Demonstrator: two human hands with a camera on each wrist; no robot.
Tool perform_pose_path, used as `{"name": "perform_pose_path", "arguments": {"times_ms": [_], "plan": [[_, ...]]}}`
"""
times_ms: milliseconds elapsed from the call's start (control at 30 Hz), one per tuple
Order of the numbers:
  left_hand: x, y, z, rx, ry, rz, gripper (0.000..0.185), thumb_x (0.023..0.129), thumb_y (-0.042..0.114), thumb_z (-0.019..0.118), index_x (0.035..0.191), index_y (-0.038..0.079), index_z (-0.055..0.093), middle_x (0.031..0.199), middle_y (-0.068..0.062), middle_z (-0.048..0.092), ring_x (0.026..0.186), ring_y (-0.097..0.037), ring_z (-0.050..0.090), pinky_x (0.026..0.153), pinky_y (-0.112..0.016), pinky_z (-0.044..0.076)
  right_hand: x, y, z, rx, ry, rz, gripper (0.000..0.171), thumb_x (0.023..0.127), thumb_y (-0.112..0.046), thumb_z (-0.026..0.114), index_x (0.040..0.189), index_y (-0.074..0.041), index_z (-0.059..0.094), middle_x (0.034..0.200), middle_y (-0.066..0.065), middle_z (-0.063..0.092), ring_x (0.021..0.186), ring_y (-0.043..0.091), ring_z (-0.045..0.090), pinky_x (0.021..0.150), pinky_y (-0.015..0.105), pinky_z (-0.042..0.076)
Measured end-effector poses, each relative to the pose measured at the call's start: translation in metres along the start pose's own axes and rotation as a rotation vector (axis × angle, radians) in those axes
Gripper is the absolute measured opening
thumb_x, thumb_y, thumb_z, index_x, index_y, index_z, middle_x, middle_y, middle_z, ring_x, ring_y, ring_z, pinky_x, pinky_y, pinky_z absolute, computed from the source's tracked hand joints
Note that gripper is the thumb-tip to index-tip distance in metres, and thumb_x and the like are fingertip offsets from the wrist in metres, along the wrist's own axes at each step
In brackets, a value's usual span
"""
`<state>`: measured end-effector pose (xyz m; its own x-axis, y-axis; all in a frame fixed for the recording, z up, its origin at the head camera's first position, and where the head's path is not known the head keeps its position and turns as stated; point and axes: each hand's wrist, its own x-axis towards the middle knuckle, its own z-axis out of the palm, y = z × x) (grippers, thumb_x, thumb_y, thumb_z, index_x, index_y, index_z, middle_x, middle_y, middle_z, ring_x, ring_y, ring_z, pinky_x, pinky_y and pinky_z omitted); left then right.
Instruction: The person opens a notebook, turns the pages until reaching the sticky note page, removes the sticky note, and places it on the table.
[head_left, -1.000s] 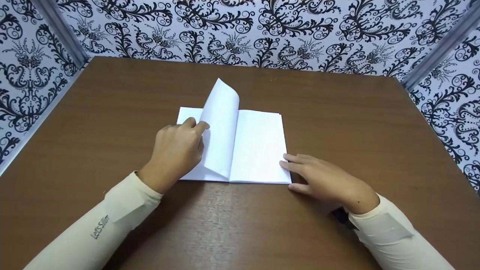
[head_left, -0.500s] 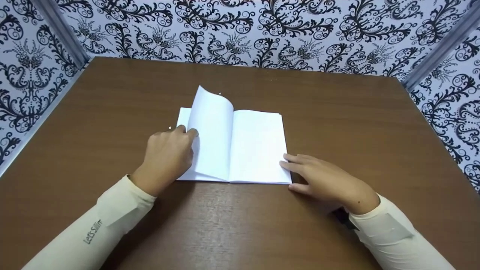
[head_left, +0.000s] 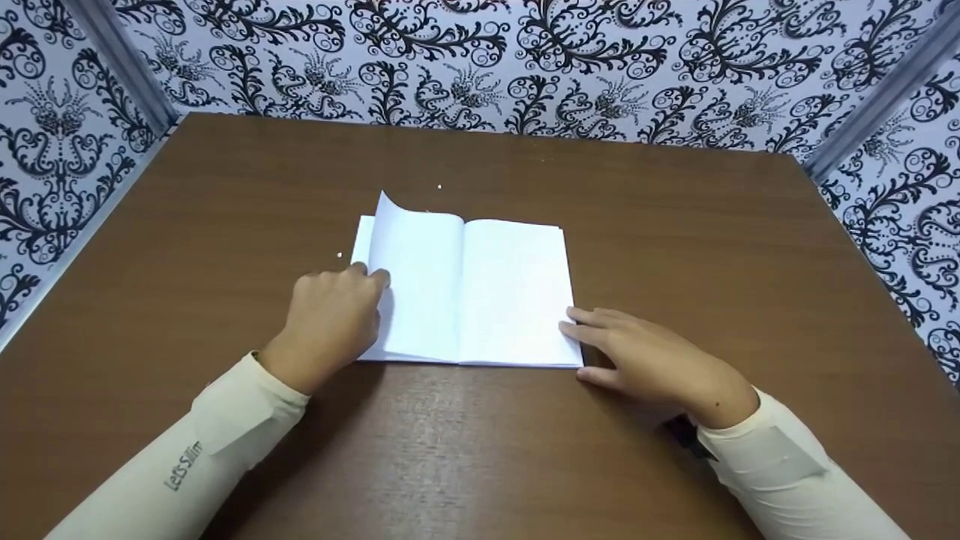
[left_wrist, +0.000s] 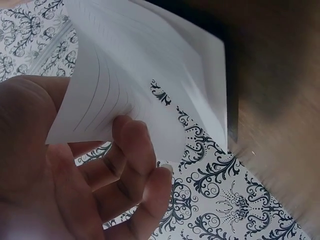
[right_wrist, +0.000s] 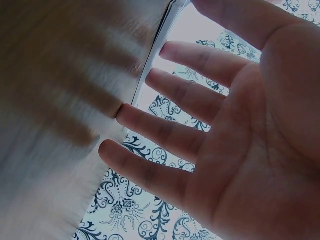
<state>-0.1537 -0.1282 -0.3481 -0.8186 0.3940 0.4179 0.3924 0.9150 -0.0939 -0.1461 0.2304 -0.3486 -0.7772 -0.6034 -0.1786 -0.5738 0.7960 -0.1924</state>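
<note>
At the notebook (head_left: 517, 292), left fingers (left_wrist: 137, 147) pinch a page (head_left: 420, 277), lower than before; right fingers (right_wrist: 165, 131) lie spread

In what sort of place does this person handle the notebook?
Probably an indoor tabletop workspace, though which room is unclear: a brown table, patterned walls on three sides, and an open notebook.

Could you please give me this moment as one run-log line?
left hand: pinches page, far corner curled up | right hand: touches notebook at right edge | notebook: open on table
</note>
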Motion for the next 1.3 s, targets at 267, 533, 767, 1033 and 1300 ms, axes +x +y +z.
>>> {"name": "perform_pose_path", "arguments": {"times_ms": [267, 533, 767, 1033, 1300], "plan": [[-0.0013, 0.0012, 0.0005, 0.023, -0.076, 0.020, 0.008, 0.079, -0.002, 0.062, 0.072, 0.002, 0.065, 0.061, -0.015, 0.060, 0.042, -0.023, 0.047, 0.036, -0.040, 0.036, 0.0000, 0.0003, 0.0003, 0.006, -0.005, 0.003, 0.058, 0.096, -0.029, 0.066, 0.147, -0.007, 0.049, 0.157, 0.015, 0.042, 0.143, 0.040, 0.041, 0.114, 0.055, 0.035], [-0.0033, 0.0009, 0.0046, 0.035, -0.107, 0.033, 0.007, 0.080, -0.001, 0.062, 0.073, 0.002, 0.065, 0.062, -0.016, 0.059, 0.043, -0.027, 0.051, 0.037, -0.043, 0.040, 0.0008, 0.0005, 0.0013, 0.002, 0.006, -0.005, 0.059, 0.095, -0.030, 0.067, 0.146, -0.006, 0.050, 0.155, 0.016, 0.044, 0.142, 0.040, 0.043, 0.113, 0.054, 0.036], [-0.0021, 0.0025, 0.0070, 0.037, -0.181, 0.059, 0.005, 0.080, -0.001, 0.062, 0.078, 0.001, 0.066, 0.062, -0.016, 0.060, 0.045, -0.024, 0.048, 0.039, -0.042, 0.041, 0.0004, 0.0010, 0.0017, 0.006, 0.000, -0.006, 0.059, 0.096, -0.030, 0.066, 0.146, -0.005, 0.050, 0.155, 0.017, 0.043, 0.142, 0.040, 0.042, 0.114, 0.054, 0.035], [-0.0049, 0.0008, 0.0090, 0.066, -0.157, 0.063, 0.006, 0.081, 0.001, 0.064, 0.076, 0.002, 0.064, 0.061, -0.016, 0.060, 0.044, -0.022, 0.047, 0.038, -0.040, 0.040, 0.0001, -0.0003, 0.0002, 0.005, 0.001, -0.006, 0.059, 0.096, -0.030, 0.066, 0.147, -0.006, 0.049, 0.156, 0.015, 0.043, 0.143, 0.039, 0.042, 0.114, 0.054, 0.036], [-0.0074, 0.0024, 0.0011, 0.168, -0.218, 0.052, 0.020, 0.087, 0.010, 0.067, 0.069, 0.004, 0.059, 0.048, -0.008, 0.051, 0.046, -0.014, 0.032, 0.037, -0.034, 0.037, 0.0003, 0.0001, 0.0007, 0.005, -0.003, 0.003, 0.058, 0.096, -0.031, 0.066, 0.146, -0.006, 0.050, 0.156, 0.016, 0.043, 0.142, 0.041, 0.041, 0.114, 0.055, 0.035]]}}
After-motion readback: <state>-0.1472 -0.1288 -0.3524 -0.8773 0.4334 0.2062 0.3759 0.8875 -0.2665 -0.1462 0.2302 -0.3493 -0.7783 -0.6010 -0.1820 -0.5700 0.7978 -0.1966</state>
